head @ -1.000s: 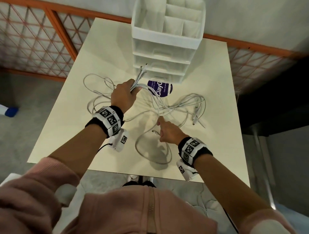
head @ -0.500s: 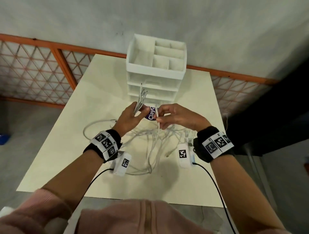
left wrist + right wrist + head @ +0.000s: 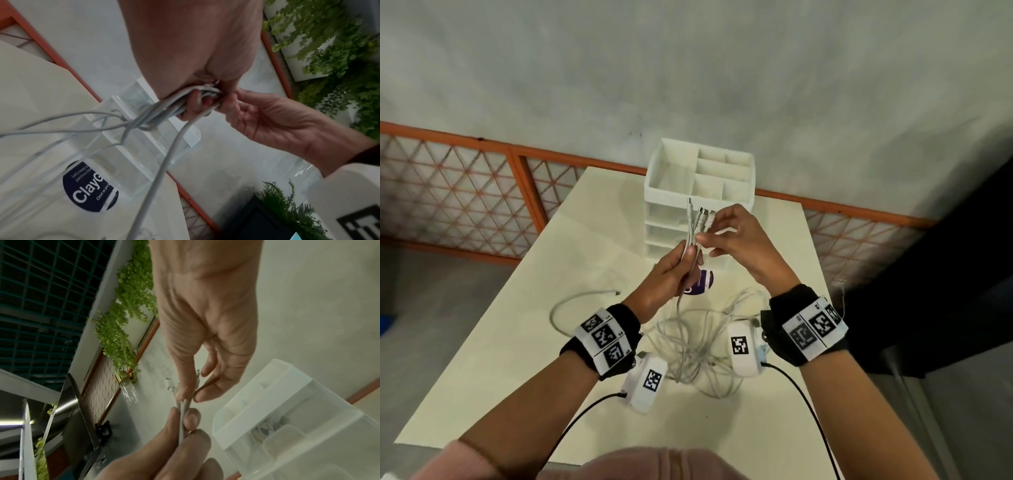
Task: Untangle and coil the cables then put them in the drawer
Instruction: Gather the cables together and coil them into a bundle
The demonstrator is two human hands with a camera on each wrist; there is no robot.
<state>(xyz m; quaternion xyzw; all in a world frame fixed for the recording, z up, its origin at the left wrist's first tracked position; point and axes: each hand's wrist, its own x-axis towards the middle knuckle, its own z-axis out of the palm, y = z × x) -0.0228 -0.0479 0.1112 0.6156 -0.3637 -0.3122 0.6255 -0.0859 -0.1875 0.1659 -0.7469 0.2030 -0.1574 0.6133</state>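
While our left hand (image 3: 667,274) keeps its grip closed around the bundle of white cables (image 3: 690,253), our right hand (image 3: 736,240) pinches one strand just above it, near the plug ends (image 3: 700,214) that stick up in front of the drawer unit (image 3: 698,192). Most of the cables' length hangs down into a loose tangle (image 3: 695,346) on the table (image 3: 517,325) between our wrists, and one separate cable (image 3: 582,301) lies curved off to the left. The drawers look closed from here. To do this step well, we judge that we should hold the bundle firmly with the left, follow the single pinched strand down with the right, and draw it out slowly, easing off wherever it snags in a loop. Yanking would likely tighten the knot below.
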